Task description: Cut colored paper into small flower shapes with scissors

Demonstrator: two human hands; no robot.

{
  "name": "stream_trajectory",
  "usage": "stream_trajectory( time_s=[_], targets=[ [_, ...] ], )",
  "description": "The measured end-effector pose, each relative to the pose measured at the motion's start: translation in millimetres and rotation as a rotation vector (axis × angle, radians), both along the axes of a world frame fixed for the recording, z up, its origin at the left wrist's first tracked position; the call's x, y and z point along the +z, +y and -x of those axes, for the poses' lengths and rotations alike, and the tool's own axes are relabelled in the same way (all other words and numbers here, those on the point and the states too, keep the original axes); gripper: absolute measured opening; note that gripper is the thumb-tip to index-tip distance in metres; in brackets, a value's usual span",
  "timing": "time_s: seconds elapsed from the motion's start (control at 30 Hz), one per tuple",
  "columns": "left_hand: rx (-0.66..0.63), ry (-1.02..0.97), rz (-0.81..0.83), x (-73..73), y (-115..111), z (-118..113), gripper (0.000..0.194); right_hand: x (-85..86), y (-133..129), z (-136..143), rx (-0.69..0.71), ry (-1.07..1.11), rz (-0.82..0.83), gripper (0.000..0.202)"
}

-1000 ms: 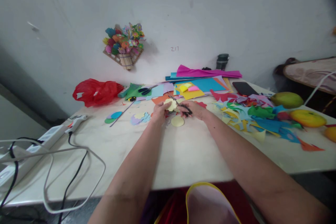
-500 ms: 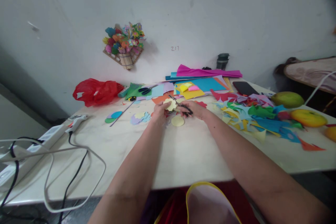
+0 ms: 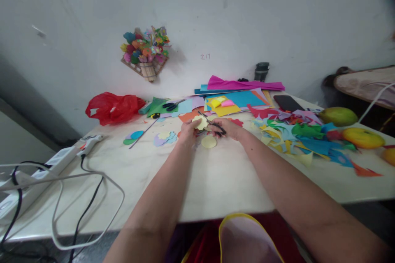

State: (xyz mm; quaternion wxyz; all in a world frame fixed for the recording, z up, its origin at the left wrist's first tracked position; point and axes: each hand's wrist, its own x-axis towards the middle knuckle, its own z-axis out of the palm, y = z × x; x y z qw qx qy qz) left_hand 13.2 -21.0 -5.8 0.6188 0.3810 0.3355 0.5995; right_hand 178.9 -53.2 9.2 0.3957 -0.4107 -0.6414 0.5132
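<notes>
Between the fingers of my left hand (image 3: 187, 130) is a pale yellow paper flower (image 3: 201, 123) with a scalloped edge. My right hand (image 3: 231, 128) is closed round the dark handles of a pair of scissors (image 3: 219, 130), whose blades reach to the right edge of the flower. Just below both hands a pale yellow paper circle (image 3: 209, 141) lies on the table. To the left are cut paper flowers (image 3: 165, 137) in lilac, blue and yellow, then blue and green paper circles (image 3: 136, 135) beside a thin dark stick.
Paper scraps (image 3: 308, 135) and mangoes (image 3: 363, 137) lie at the right near a phone (image 3: 288, 103). Coloured sheets (image 3: 247, 100) and a second pair of scissors (image 3: 170, 106) are at the back. A red plastic bag (image 3: 114, 107), power strip (image 3: 55, 163) and looping cables (image 3: 123, 197) occupy the left.
Both hands stay in nearly the same place, with the flower and scissors still held. Any shift of the blades or the paper is too slight to make out clearly.
</notes>
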Motion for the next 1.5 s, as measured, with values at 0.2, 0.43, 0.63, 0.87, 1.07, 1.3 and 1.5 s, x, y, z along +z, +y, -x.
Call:
stream_trajectory(
  time_s=[0.2,0.43,0.63,0.87,1.07,1.3,1.5],
  targets=[
    [0.008,-0.014,0.009,3.2,-3,-2,0.024,-2.6,3,0,-0.003,-0.014,0.000,0.025],
    [0.029,-0.013,0.021,3.9,-4,-2,0.019,1.9,-1,3,-0.022,-0.010,0.008,0.027],
    [0.050,-0.021,0.022,2.1,-2,-3,0.017,2.0,-1,5,-0.024,-0.024,0.018,0.026],
    [0.070,-0.024,0.035,2.4,-2,-4,0.013,0.6,0,8,-0.043,-0.023,0.023,0.026],
    [0.070,-0.013,0.038,-0.1,1,-3,0.017,5.5,-4,11,-0.066,-0.004,0.043,0.025],
    [0.056,-0.026,0.005,1.5,-2,-2,0.021,0.7,1,12,-0.075,0.034,0.066,0.024],
    [0.053,-0.028,-0.009,4.0,-3,0,0.028,0.6,2,11,-0.083,0.026,0.071,0.022]
  ],
)
